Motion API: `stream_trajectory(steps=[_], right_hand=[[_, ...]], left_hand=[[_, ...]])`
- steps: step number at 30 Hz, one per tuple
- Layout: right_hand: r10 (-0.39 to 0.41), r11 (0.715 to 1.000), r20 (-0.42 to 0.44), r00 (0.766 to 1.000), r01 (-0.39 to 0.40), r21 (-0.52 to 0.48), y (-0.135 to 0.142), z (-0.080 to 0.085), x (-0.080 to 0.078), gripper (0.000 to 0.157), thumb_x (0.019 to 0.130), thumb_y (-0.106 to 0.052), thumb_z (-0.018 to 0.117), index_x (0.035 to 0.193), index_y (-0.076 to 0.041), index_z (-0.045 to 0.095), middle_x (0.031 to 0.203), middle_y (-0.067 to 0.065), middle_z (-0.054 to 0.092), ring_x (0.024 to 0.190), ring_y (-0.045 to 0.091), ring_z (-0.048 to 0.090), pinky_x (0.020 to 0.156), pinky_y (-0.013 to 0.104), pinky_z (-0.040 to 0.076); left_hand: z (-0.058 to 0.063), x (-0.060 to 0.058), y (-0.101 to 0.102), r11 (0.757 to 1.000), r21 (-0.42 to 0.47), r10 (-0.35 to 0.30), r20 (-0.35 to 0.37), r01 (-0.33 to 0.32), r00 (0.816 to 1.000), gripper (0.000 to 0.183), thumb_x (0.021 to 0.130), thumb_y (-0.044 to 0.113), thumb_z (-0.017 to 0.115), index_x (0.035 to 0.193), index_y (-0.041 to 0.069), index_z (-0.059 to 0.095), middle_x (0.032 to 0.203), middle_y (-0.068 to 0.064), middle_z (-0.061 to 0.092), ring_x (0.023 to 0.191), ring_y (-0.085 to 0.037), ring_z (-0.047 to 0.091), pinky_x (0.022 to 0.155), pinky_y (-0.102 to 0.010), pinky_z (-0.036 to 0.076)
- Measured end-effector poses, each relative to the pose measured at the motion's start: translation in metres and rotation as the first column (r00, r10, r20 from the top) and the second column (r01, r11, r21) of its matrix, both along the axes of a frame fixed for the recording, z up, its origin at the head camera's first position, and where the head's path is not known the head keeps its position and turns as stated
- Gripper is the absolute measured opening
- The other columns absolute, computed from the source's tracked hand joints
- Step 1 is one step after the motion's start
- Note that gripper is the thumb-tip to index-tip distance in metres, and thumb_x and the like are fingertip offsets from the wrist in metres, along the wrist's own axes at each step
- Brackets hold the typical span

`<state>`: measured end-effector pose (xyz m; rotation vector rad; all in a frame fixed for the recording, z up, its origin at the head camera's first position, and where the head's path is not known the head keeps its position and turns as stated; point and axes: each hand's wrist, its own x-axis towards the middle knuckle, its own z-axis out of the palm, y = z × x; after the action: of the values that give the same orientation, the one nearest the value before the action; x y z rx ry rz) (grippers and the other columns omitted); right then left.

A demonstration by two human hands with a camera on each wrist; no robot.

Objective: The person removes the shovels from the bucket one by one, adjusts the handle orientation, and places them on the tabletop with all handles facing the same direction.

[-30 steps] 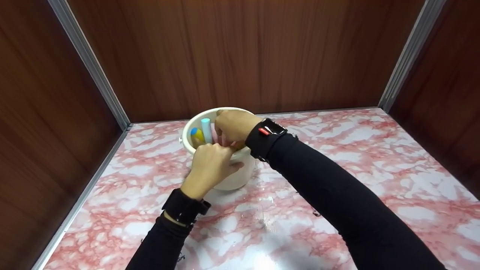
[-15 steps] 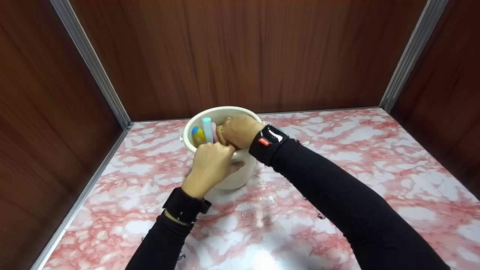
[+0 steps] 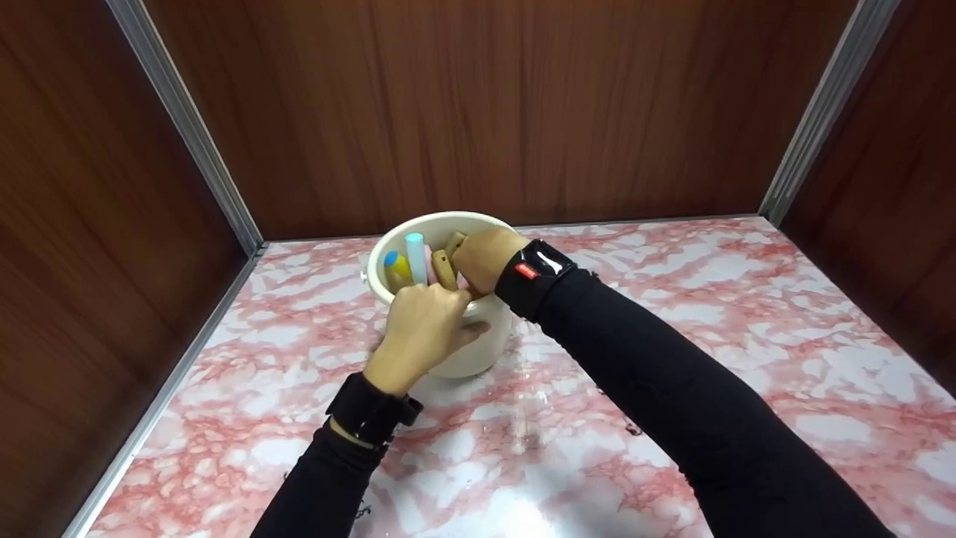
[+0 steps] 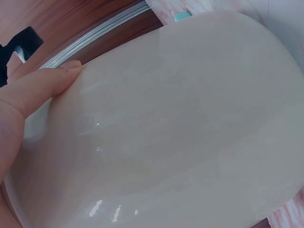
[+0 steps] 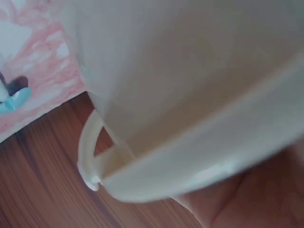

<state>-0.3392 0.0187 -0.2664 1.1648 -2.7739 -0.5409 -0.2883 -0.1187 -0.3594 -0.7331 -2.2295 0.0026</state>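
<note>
A cream plastic bucket [image 3: 485, 336] stands upright on the table in the head view. My left hand [image 3: 422, 321] grips its near rim, fingers over the edge and thumb along the outside wall; the left wrist view shows the thumb [image 4: 52, 83] on that wall. My right hand [image 3: 489, 258] reaches over the right rim into the bucket, its fingers hidden inside, so I cannot tell what they hold. Inside stand a light-blue cylinder [image 3: 416, 258], a yellow piece with a blue end [image 3: 397, 263], something pink [image 3: 429, 261] and a tan bar with a small hole [image 3: 444, 267].
Wood-look panels [image 3: 463, 112] enclose the back and both sides of the pink-and-white marbled table [image 3: 299, 373]. The bucket's handle [image 5: 88, 152] hangs at its side. A small turquoise thing [image 5: 16, 99] lies on the table beyond the bucket.
My right hand has drawn toward the bucket's right side, leaving tan bars standing in view beside the pink piece. My left hand keeps its hold on the rim.
</note>
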Motion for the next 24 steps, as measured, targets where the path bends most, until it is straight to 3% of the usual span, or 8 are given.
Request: stream_trajectory(steps=[5, 8, 11, 16, 24], right_hand=[[-0.027, 0.999, -0.029, 0.999, 0.028, 0.041, 0.002, 0.019, 0.005, 0.041, 0.088, -0.038, 0.083, 0.116, -0.009, 0.076, 0.103, 0.011, 0.076, 0.082, 0.021, 0.063, 0.084, 0.046, 0.062], [-0.055, 0.993, -0.047, 0.997, 0.059, 0.102, 0.004, 0.037, 0.006, 0.054, 0.081, -0.052, 0.087, 0.112, -0.009, 0.077, 0.102, 0.01, 0.077, 0.085, 0.022, 0.066, 0.084, 0.046, 0.062], [-0.09, 0.987, -0.054, 0.995, 0.096, 0.132, 0.009, 0.053, 0.003, 0.054, 0.08, -0.054, 0.087, 0.102, -0.006, 0.076, 0.103, 0.01, 0.076, 0.083, 0.021, 0.063, 0.084, 0.046, 0.062], [-0.114, 0.989, -0.057, 0.992, 0.119, 0.093, 0.023, 0.072, -0.008, 0.045, 0.083, -0.048, 0.087, 0.094, -0.006, 0.075, 0.1, 0.012, 0.077, 0.081, 0.024, 0.064, 0.085, 0.048, 0.06], [-0.151, 0.988, -0.179, 0.972, 0.155, 0.009, 0.054, 0.094, -0.02, 0.043, 0.096, -0.045, 0.075, 0.085, -0.004, 0.071, 0.092, 0.016, 0.076, 0.081, 0.035, 0.072, 0.077, 0.053, 0.061]], left_hand=[[0.0, -0.001, -0.001, 0.999, -0.024, 0.038, -0.022, -0.038, 0.999, 0.051, 0.075, 0.057, 0.093, 0.074, 0.014, 0.067, 0.057, -0.003, 0.06, 0.046, -0.023, 0.057, 0.043, -0.041, 0.047], [0.0, -0.001, -0.002, 0.998, -0.042, 0.055, -0.036, -0.056, 0.998, 0.052, 0.075, 0.058, 0.093, 0.076, 0.014, 0.067, 0.055, -0.003, 0.058, 0.045, -0.023, 0.055, 0.042, -0.041, 0.047], [-0.001, -0.001, -0.003, 0.998, -0.042, 0.048, -0.031, -0.05, 0.998, 0.052, 0.074, 0.058, 0.093, 0.077, 0.013, 0.067, 0.056, -0.003, 0.058, 0.046, -0.025, 0.057, 0.043, -0.042, 0.046], [-0.002, -0.001, -0.003, 0.998, -0.038, 0.043, -0.033, -0.045, 0.999, 0.052, 0.075, 0.058, 0.092, 0.076, 0.013, 0.066, 0.063, -0.011, 0.066, 0.048, -0.032, 0.061, 0.044, -0.045, 0.047], [-0.003, -0.003, -0.005, 1.0, 0.004, -0.002, -0.015, 0.002, 1.0, 0.05, 0.074, 0.054, 0.094, 0.078, 0.012, 0.068, 0.061, -0.007, 0.064, 0.048, -0.031, 0.06, 0.044, -0.046, 0.047]])
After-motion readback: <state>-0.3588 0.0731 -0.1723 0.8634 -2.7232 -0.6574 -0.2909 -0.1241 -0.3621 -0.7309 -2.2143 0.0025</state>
